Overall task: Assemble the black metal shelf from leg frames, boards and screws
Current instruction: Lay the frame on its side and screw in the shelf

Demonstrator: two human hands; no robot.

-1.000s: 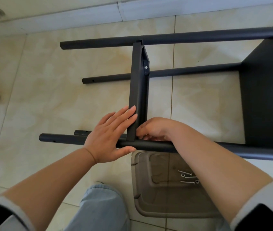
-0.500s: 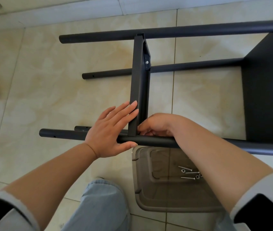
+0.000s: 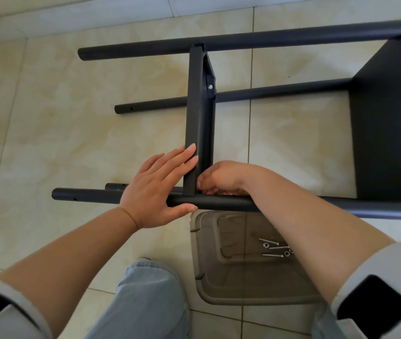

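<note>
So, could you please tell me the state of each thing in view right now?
Left hand: fingers straight, pressing the narrow black metal board.
Right hand: fingers curled at the board's near corner; what it holds is hidden.
Narrow black metal board: on edge between the leg tubes, one screw in.
Near black leg tube: lying horizontal.
Clear plastic tray: open, holding loose screws.
</note>
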